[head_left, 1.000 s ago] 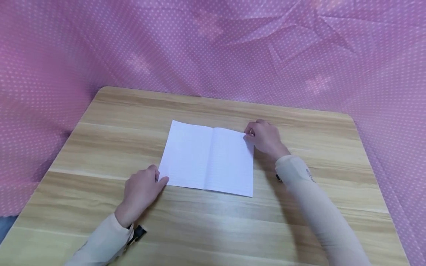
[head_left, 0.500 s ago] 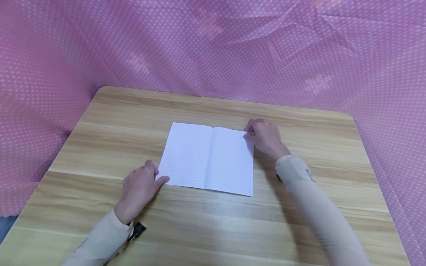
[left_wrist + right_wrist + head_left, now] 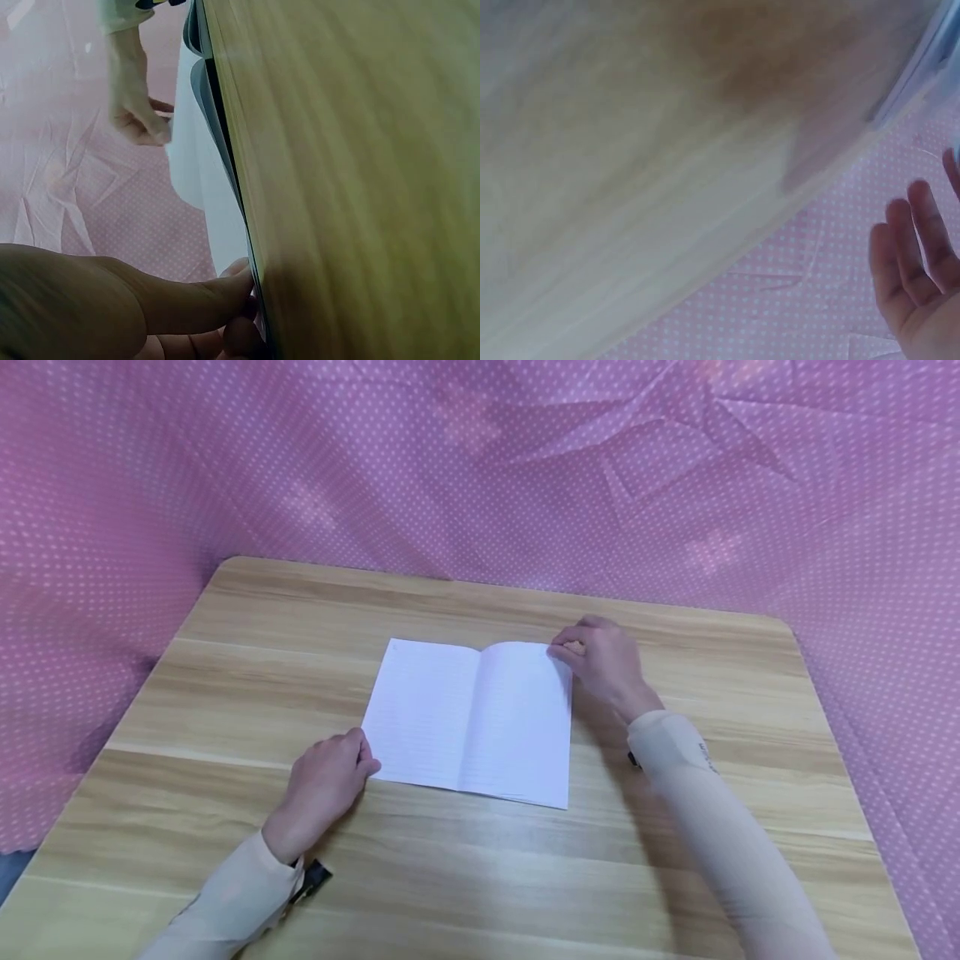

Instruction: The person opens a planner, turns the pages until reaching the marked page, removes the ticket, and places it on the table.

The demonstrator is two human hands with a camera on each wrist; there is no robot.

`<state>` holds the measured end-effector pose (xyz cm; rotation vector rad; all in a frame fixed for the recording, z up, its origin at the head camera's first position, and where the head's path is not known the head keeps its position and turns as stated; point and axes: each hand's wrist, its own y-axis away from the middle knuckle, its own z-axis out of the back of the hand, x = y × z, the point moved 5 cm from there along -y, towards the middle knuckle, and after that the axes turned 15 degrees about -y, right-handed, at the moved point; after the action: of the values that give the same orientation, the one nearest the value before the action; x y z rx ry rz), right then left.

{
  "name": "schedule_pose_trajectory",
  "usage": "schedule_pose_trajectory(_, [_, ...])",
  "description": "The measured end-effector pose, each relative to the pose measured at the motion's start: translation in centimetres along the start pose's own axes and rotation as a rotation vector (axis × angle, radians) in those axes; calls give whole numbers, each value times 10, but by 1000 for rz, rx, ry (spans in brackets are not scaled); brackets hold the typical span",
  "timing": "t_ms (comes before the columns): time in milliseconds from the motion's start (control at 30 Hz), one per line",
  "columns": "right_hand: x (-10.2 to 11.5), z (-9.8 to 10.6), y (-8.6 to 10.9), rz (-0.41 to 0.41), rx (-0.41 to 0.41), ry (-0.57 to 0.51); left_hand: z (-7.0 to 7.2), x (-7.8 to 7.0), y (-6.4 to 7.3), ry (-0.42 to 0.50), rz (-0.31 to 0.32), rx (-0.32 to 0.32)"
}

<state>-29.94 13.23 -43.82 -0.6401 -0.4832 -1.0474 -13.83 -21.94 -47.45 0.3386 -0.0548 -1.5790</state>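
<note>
An open notebook with white lined pages lies in the middle of the wooden table. My left hand pinches its near left corner, thumb on top of the page. At the far right corner, my right hand pinches the right page between thumb and forefinger, and that page bows up beside the spine. The left wrist view shows the left thumb at the notebook's edge and raised pages curving off the table. In the right wrist view, the right hand's other fingers are spread loosely.
The wood-grain table has rounded far corners. Behind it and along both sides hangs a pink cloth with white dots. A black strap piece sticks out at the left wrist.
My right hand has risen slightly, and the right page now arches higher at its far edge. My left thumb and fingers have drawn closer together at the near left corner.
</note>
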Motion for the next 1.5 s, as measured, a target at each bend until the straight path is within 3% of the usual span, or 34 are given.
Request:
schedule_pose_trajectory(100, [5, 3, -2, 23, -34, -53, 0, 0, 0, 0, -3, -4])
schedule_pose_trajectory(200, [8, 1, -5, -70, 10, -210, 0, 0, 0, 1, -4, -3])
schedule_pose_trajectory(333, [5, -7, -9, -274, 75, -561, 0, 0, -1, 4, -7, 5])
schedule_pose_trajectory(467, [4, -20, -13, -405, 86, -894, -2, 1, -1, 25, -9, 27])
schedule_pose_trajectory(567, [9, -29, -15, -440, 91, -1055, -2, 1, -1, 43, -15, 47])
schedule_pose_trajectory(700, [20, -37, -17, -450, 91, -1184, 4, -3, 1, 52, -43, 19])
schedule_pose_trajectory(867, [30, -47, -17, -493, 104, -1295, 21, -19, 9, 145, -104, -153])
schedule_pose_trajectory(1033, [34, -53, -18, -508, 119, -1317, 38, -46, 27, 289, -256, -473])
schedule_pose_trajectory(1133, [36, -54, -18, -496, 122, -1322, 45, -63, 39, 257, -344, -679])
schedule_pose_trajectory(1233, [38, -56, -19, -485, 124, -1329, 50, -74, 46, 176, -370, -839])
schedule_pose_trajectory(1333, [39, -56, -18, -481, 130, -1324, 52, -76, 49, 126, -365, -913])
schedule_pose_trajectory(1500, [34, -54, -17, -481, 142, -1232, 51, -66, 46, 131, -319, -881])
